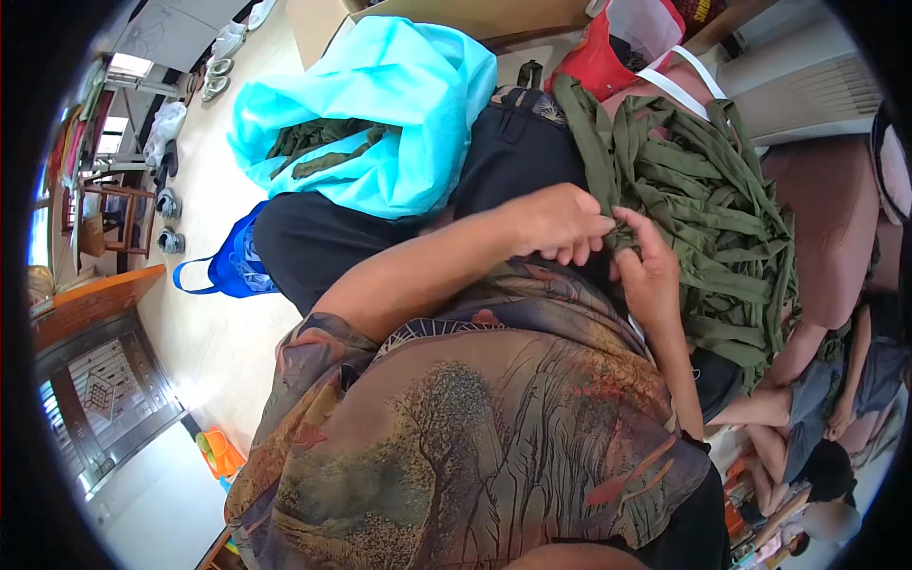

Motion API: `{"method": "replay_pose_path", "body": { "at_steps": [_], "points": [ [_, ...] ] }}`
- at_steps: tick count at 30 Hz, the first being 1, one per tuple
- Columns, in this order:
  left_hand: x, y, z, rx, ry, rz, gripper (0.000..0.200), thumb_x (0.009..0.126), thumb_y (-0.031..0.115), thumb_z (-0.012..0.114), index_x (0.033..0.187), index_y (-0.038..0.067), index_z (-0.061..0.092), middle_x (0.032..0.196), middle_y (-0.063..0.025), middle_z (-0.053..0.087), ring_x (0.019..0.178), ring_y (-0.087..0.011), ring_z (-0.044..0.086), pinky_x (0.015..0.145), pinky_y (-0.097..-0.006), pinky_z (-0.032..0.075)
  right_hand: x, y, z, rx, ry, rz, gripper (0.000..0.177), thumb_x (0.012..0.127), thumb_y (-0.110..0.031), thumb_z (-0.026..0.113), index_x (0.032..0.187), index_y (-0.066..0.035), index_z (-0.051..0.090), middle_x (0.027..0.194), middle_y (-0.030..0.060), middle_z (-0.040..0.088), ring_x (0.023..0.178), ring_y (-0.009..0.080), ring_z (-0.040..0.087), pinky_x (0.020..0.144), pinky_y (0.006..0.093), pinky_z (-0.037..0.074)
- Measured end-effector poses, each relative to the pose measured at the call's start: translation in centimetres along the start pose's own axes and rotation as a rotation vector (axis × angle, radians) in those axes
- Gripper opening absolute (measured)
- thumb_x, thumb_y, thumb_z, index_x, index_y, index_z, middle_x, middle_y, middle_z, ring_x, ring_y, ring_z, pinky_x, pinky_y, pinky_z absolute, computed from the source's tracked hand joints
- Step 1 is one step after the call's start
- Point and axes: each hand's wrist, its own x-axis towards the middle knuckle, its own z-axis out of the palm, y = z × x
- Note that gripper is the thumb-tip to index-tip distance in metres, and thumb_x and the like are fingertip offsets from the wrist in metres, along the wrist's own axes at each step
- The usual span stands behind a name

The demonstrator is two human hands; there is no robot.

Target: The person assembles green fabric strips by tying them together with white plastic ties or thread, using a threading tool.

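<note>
My left hand (pixel 560 225) is closed, thumb and forefinger pinching the edge of an olive-green fabric strip (pixel 622 235). My right hand (pixel 650 271) faces it, with its thumb and forefinger closed around the same strip; the exact spot between the fingertips is small and partly hidden. Right beside my right hand, a tangled heap of green fabric strips (pixel 708 204) spreads over my leg and the seat. A turquoise bag (pixel 418 104) rests open by my other leg, with more green strips (pixel 328 142) inside.
A red bag with white handles (pixel 617 43) stands beyond the heap, near a cardboard box (pixel 313 24). On the floor at left lies a blue bag (pixel 242 256), with several shoes (pixel 169 204) farther off. Other people (pixel 822 408) sit at the lower right.
</note>
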Motion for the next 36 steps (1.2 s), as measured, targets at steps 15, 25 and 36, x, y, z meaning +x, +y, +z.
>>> {"method": "replay_pose_path", "body": {
  "at_steps": [15, 25, 36],
  "points": [
    [1.8, 0.7, 1.5, -0.12, 0.172, 0.023, 0.031, 0.092, 0.033, 0.058, 0.074, 0.007, 0.058, 0.06, -0.0051, 0.058, 0.043, -0.0101, 0.049, 0.037, -0.0233, 0.033, 0.2, -0.2, -0.3, -0.044, 0.136, 0.007, 0.045, 0.081, 0.004, 0.05, 0.125, -0.004, 0.053, 0.065, 0.0019, 0.055, 0.058, 0.0089, 0.051, 0.055, 0.0244, 0.043],
    [2.6, 1.6, -4.1, -0.438, 0.472, 0.251, 0.034, 0.092, 0.037, 0.061, 0.087, 0.003, 0.06, 0.073, -0.0061, 0.06, 0.049, -0.0092, 0.051, 0.04, -0.021, 0.035, -1.0, 0.4, -0.6, 0.032, 0.02, -0.033, 0.042, 0.08, 0.003, 0.05, 0.121, -0.001, 0.054, 0.068, 0.0026, 0.057, 0.06, 0.0084, 0.053, 0.057, 0.0238, 0.043],
    [2.5, 2.1, -1.4, -0.517, 0.378, 0.212, 0.027, 0.086, 0.024, 0.071, 0.071, 0.011, 0.053, 0.061, -0.0013, 0.052, 0.048, -0.0112, 0.051, 0.039, -0.0218, 0.031, 2.0, 0.4, -0.7, 0.095, 0.184, -0.196, 0.016, 0.086, -0.004, 0.063, 0.101, 0.001, 0.059, 0.076, 0.0006, 0.061, 0.071, 0.0059, 0.052, 0.064, 0.022, 0.043]
  ]
}}
